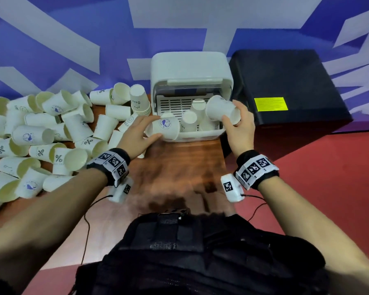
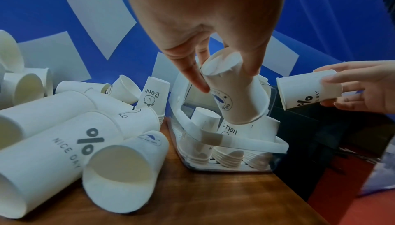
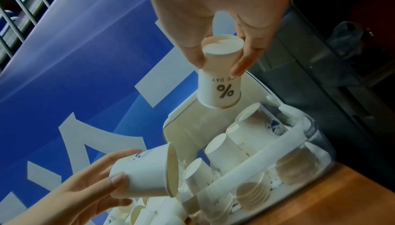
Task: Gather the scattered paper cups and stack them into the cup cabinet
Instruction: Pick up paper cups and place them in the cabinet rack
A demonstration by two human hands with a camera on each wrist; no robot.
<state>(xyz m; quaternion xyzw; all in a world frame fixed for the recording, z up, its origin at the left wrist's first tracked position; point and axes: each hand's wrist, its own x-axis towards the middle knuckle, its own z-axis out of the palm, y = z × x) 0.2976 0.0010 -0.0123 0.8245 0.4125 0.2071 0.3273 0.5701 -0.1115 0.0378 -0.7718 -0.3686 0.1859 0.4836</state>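
Gripping one paper cup each, left hand (image 1: 136, 133) and right hand (image 1: 241, 124).

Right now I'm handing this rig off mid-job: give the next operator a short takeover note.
Left hand grips a whale-logo cup at the cup cabinet's open front. Right hand grips a percent-sign cup over its right side.
Done: several upside-down stacks stand inside.
Left: seat both cups, then clear the pile lying on the wooden table left of the cabinet.
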